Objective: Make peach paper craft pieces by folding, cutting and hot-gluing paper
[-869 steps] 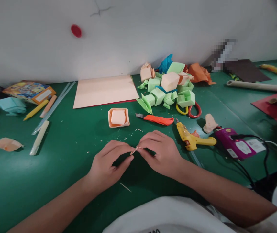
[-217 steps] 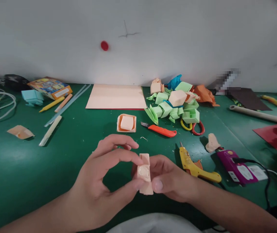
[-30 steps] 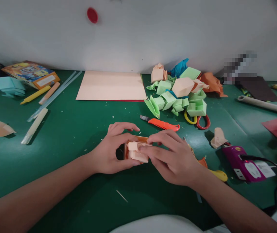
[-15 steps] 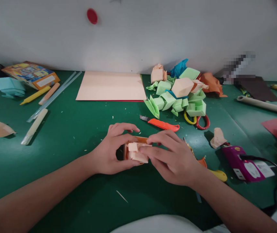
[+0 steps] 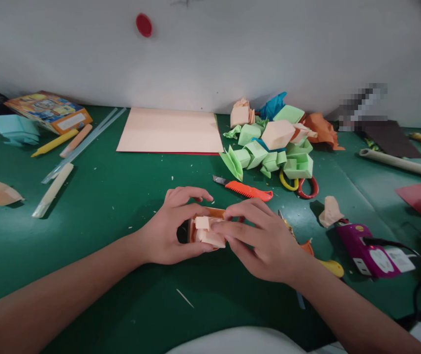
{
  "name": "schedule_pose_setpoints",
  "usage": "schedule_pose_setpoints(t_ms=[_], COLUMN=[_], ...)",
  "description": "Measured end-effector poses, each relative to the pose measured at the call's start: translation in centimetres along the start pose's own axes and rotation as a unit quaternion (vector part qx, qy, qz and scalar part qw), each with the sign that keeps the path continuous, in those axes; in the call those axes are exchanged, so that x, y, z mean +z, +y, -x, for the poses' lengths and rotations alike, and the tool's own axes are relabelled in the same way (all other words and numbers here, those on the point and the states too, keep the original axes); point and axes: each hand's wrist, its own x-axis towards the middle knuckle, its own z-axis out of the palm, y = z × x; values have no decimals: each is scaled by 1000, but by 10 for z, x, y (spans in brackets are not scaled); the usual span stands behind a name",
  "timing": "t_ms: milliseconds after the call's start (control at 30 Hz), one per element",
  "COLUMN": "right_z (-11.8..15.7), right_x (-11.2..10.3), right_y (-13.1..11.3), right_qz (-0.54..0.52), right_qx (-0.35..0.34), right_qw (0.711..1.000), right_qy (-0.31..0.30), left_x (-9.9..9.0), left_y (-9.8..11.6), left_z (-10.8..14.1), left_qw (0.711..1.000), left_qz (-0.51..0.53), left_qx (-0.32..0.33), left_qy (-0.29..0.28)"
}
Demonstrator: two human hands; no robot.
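Between my hands is a small orange folded-paper box (image 5: 216, 212) with folded peach paper pieces (image 5: 210, 238) inside it. My left hand (image 5: 175, 228) curves around the box's left end, thumb at the near side and fingers at the far side. From the right, my right hand (image 5: 260, 236) presses its fingertips on the peach paper and the box's right end. Its fingers cover part of that end. Just beyond lies an orange utility knife (image 5: 249, 190) with its blade out.
Folded green, peach and blue paper pieces (image 5: 269, 137) are heaped at the back right, beside scissors handles (image 5: 308, 188). Peach sheets (image 5: 171, 130) lie at the back. Glue sticks (image 5: 53, 191) are at left. A purple power adapter (image 5: 371, 250) with cables sits at right.
The camera view has shifted very slightly. Both hands keep the same hold on the orange paper box and the peach paper.
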Motion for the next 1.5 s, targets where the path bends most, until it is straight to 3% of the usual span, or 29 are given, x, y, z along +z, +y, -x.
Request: schedule_pose_setpoints(t_ms=[967, 1267, 1500], right_z=[2, 2, 6], right_x=[0, -5, -2], right_y=[1, 3, 4], right_qz=[-18, -38, -58], right_qx=[6, 30, 79], right_qw=[1000, 998, 995], right_qy=[2, 50, 20], left_x=[-2, -4, -6], left_y=[0, -4, -9], left_z=[-1, -2, -1], left_qw=[1000, 995, 988], left_qz=[13, 91, 146], left_qx=[1, -11, -20], left_qy=[22, 29, 46])
